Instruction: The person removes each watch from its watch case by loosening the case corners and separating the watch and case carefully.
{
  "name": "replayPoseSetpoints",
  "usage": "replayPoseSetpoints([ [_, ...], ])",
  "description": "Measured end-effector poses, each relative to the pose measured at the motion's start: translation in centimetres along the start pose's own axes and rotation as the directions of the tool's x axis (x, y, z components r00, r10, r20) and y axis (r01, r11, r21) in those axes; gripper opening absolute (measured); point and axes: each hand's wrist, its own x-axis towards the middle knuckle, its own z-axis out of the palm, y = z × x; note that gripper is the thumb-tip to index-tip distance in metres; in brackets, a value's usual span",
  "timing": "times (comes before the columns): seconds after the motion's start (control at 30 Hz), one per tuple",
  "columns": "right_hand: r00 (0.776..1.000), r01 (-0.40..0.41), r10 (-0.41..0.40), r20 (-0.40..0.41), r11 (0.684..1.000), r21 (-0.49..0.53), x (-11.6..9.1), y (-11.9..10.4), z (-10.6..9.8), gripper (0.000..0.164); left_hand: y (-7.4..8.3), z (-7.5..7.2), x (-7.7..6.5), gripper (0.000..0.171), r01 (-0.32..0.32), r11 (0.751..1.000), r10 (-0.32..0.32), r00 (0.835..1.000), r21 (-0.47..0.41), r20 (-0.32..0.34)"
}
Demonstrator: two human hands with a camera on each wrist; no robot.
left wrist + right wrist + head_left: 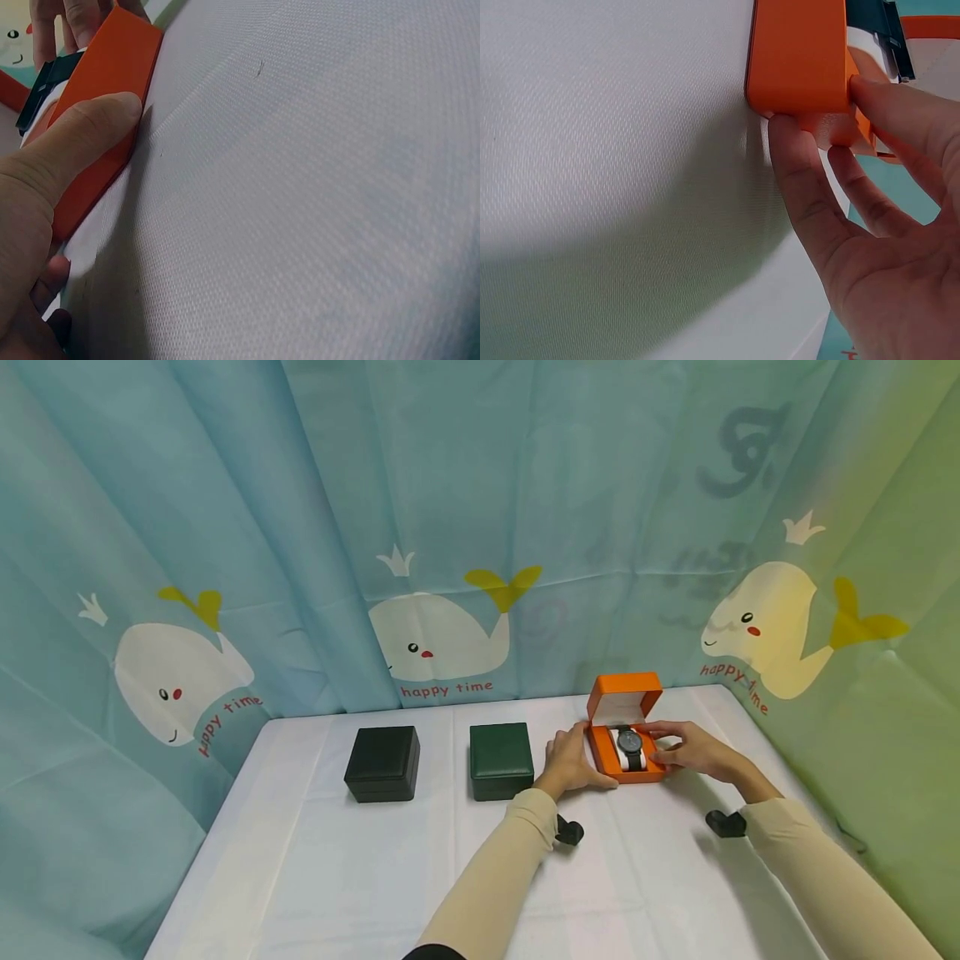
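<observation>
An orange watch box (pixel 639 777) stands on the table with its lid (pixel 624 682) raised. Inside, a dark wristwatch (pixel 630 743) is wrapped round a white cushion. My left hand (pixel 570 764) grips the box's left side. In the left wrist view, its thumb (pixel 112 112) lies against the orange front wall (pixel 112 56). At the opposite side, my right hand (pixel 697 750) holds the box's right end. The right wrist view shows its thumb (pixel 881 97) at the top rim and its fingertips against the side wall (pixel 825 127).
A green box (pixel 501 760) with its lid down stands left of my left hand. Farther left is a closed black box (pixel 384 764). All stand on a white-covered table (pixel 375 877). A blue curtain (pixel 585 485) with whale prints hangs behind the table's back edge.
</observation>
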Motion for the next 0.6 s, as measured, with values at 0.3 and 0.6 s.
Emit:
replayPoseSetpoints([
  [0.3,1.000,0.005,-0.005,-0.011,1.000,-0.019,-0.36,0.04,-0.02,0.062,0.21,0.02,-0.13,0.113,0.001,1.000,-0.001,1.000,-0.011,-0.002],
  [0.6,1.000,-0.002,0.001,-0.021,1.000,-0.015,-0.28,0.19,0.11,0.063,0.21,-0.13,-0.28,0.113,-0.006,1.000,0.006,1.000,0.006,-0.007],
])
